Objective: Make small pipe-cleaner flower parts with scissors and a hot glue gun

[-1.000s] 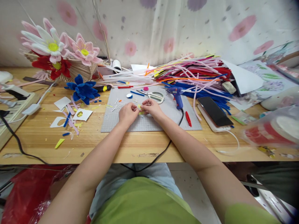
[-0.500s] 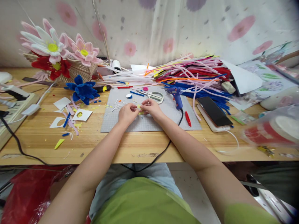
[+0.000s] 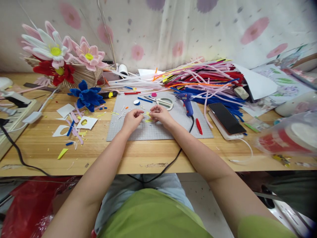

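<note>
Over the grey cutting mat (image 3: 168, 129), my left hand (image 3: 133, 119) has its fingers pressed together, and whatever they hold is too small to make out. To its right, my right hand (image 3: 159, 115) pinches a small yellow piece (image 3: 148, 114). Another yellow bit (image 3: 148, 121) lies on the mat just below the fingertips. Small white strips (image 3: 122, 114) lie left of my left hand. Behind my right hand are the scissors (image 3: 165, 103), a pink disc (image 3: 154, 95) and a small blue-and-white round item (image 3: 136, 102).
A blue glue gun (image 3: 187, 104) with a black cord and a red tool (image 3: 199, 126) lie on the mat's right. Further right is a phone (image 3: 227, 119). Paper scraps (image 3: 87, 122) and a blue flower (image 3: 86, 95) are left; fuzzy stems (image 3: 205, 76) are piled behind.
My left hand has moved slightly left and away from my right hand, widening the gap between the fingertips. The yellow pieces show more clearly. My right hand has hardly moved.
</note>
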`<state>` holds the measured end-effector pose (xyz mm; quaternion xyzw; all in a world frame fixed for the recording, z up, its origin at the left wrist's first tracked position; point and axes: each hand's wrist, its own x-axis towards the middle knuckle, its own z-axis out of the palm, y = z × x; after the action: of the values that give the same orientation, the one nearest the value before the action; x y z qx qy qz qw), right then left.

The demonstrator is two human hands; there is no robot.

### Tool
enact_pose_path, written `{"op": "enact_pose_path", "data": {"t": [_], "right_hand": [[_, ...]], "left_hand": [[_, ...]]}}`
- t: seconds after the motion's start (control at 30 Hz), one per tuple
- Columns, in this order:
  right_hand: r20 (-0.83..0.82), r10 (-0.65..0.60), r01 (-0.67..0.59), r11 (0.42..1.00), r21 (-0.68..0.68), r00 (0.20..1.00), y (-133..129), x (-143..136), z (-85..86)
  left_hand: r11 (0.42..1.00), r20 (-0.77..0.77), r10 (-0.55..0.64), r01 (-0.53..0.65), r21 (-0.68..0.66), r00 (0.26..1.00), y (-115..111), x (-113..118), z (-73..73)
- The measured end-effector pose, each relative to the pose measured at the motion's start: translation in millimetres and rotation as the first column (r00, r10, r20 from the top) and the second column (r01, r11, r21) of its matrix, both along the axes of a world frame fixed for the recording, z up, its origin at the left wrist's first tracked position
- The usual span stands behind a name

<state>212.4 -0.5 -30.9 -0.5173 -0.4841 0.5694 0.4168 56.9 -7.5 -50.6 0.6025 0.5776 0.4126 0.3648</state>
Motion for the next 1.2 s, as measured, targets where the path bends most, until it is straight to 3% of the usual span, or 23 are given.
{"op": "enact_pose_path", "data": {"t": [0.33,0.73,1.2], "right_hand": [[0.019,0.004,-0.004,1.0,0.007,1.0,-0.5,-0.5,-0.2],[0.017,0.001,-0.002,1.0,0.023,1.0,-0.4,-1.5,-2.9],[0.064,0.035,-0.036,0.999,0.016,0.997,0.9,-1.5,-2.3]], "left_hand": [[0.999,-0.013,-0.02,0.02,-0.028,1.0,-1.5,2.8,3.7],[1.0,-0.09,-0.021,0.022,0.016,0.996,1.4,2.4,-5.9],[1.0,-0.119,-0.021,0.023,0.015,0.993,0.3,3.8,-3.5]]}}
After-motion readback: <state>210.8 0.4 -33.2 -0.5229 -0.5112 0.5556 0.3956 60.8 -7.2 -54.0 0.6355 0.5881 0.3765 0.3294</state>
